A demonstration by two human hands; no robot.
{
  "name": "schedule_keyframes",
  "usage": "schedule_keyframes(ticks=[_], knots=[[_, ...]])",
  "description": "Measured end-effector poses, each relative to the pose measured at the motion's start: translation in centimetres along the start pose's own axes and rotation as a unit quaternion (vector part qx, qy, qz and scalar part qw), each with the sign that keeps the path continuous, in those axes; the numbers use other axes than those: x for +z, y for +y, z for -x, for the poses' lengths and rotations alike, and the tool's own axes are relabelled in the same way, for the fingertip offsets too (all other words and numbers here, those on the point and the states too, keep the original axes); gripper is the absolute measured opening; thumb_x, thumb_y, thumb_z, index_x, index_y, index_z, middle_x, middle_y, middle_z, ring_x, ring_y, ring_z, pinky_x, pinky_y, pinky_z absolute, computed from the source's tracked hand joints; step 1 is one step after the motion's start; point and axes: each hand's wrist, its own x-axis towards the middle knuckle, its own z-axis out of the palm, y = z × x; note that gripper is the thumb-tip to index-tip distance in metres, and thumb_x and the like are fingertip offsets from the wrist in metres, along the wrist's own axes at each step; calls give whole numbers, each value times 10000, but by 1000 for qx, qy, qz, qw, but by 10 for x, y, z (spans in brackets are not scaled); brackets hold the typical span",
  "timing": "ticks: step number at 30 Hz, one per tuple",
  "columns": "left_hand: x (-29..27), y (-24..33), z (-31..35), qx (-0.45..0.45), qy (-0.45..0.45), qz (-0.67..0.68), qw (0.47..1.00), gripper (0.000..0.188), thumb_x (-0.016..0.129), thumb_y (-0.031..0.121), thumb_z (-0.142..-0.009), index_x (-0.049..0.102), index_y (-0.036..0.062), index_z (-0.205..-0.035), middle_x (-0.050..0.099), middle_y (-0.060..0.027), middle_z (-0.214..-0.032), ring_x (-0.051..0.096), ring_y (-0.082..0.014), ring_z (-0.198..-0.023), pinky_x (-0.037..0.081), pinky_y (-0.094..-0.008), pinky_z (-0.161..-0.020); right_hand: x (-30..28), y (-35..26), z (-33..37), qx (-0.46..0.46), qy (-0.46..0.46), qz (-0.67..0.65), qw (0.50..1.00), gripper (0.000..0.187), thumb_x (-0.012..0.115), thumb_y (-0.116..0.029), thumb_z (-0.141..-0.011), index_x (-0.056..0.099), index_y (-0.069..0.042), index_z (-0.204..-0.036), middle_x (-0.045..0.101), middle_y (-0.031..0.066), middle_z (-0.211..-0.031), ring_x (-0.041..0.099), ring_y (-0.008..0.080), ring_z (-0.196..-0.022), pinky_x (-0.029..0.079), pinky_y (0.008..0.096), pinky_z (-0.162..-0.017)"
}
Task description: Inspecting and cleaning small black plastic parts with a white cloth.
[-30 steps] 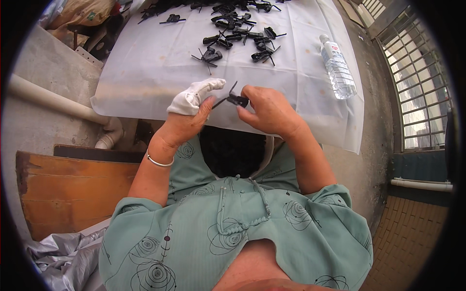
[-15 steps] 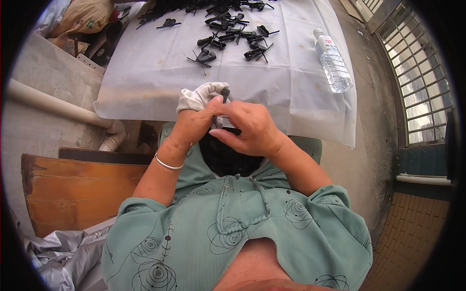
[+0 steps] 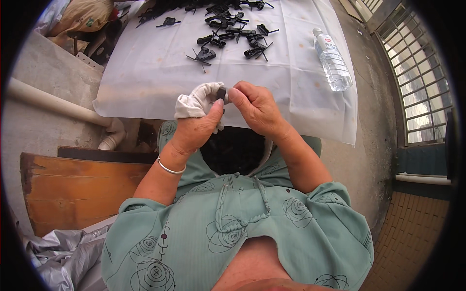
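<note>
Your left hand [image 3: 196,128] is curled closed, its fingers wrapped in a white cloth [image 3: 194,102], with the thumb pressing up against a small black part [image 3: 221,92]. Your right hand [image 3: 259,109] meets it from the other side, fingertips pinched narrow on the same part. The part sits between both thumbs, held just over the near edge of the worktop [image 3: 155,72], above your lap.

To do this step well, keep the part braced against the cloth-padded fingers and apply thumb pressure squarely, so that it cannot twist or spring out; work over the white sheet, so a dropped piece stays in reach.

Beyond your hands, a scatter of black clips [image 3: 233,36] lies on the sheet; further right, a clear plastic bottle [image 3: 332,60] lies on its side.

The part is mostly covered by your fingers: its shape and whether it is one piece or two cannot be made out. The farthest clips are cut off by the picture's rim.
</note>
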Motion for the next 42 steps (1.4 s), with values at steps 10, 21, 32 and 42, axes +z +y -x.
schedule_keyframes(ticks=[10,21,32,42], knots=[[2,-17,-6,235,86,-302,920,226,535,20,-812,558,-51,-1026,617,-138,-880,605,-209,-762,488,-294,-680,21,17,4,68,-13,-11,998,280,478,-199,-924,570,9,-760,542,-2,-649,452,64,-628,408,236,-581],[-11,-28,-19,190,58,-94,976,278,501,53,-868,436,6,-1134,557,-49,-856,525,-120,-665,458,-245,-620,-1,9,1,28,15,13,999,199,536,-169,-890,593,11,-828,525,0,-637,436,76,-591,400,239,-557],[-9,-4,-9,29,-33,-56,997,286,416,46,-869,442,2,-1150,531,-16,-839,420,-34,-613,378,-170,-537,-6,9,-1,44,-64,-5,997,121,643,-114,-812,599,-3,-797,489,-21,-619,414,61,-571,372,224,-520],[-10,-6,-9,62,-28,-96,993,233,430,20,-817,466,-18,-1044,521,-72,-886,475,-128,-797,419,-257,-738,6,3,-7,-19,-78,45,996,197,523,-144,-882,547,10,-762,496,43,-604,401,110,-561,382,266,-529]])
